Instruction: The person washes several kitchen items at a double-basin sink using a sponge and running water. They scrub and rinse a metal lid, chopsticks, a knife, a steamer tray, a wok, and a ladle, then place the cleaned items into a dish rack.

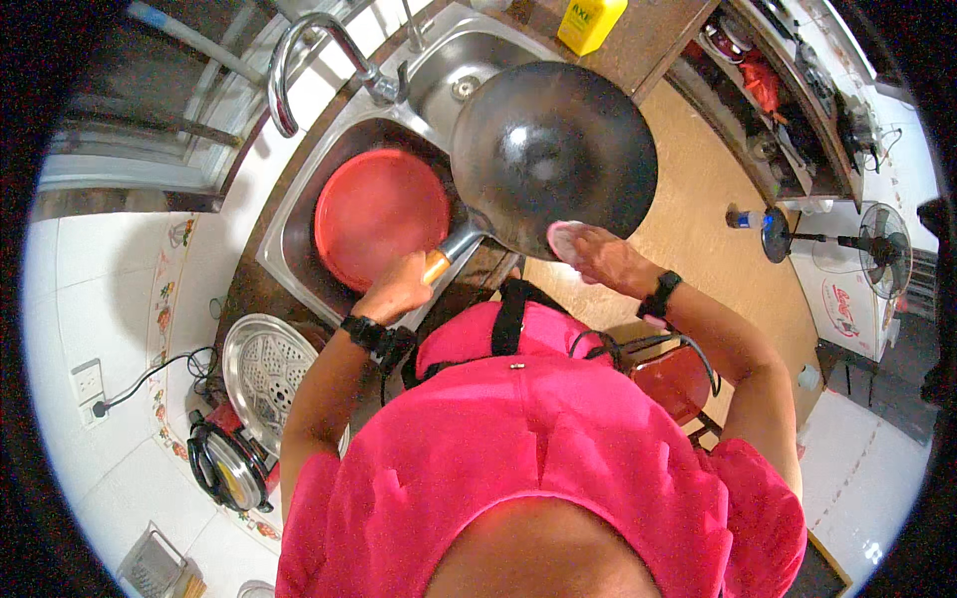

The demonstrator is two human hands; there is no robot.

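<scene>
My left hand [396, 289] grips the wooden end of the handle [447, 258] of a large dark wok [557, 157]. The wok is held over the double-bowl steel sink [280, 239] and the counter to its right. I cannot tell whether its inner or outer face is turned up. In my right hand [609, 258] is a pink and white sponge or cloth [564, 241], pressed against the wok's near right edge. A round red plastic basin [383, 213] sits in the left sink bowl, just beyond my left hand.
A chrome faucet [310, 30] arches over the sink's back left. Behind the wok stands a yellow detergent bottle [591, 26]. A perforated steel steamer tray [273, 377] and an electric pot [232, 471] are at left. A fan [884, 250] stands far right, near a white box [848, 310].
</scene>
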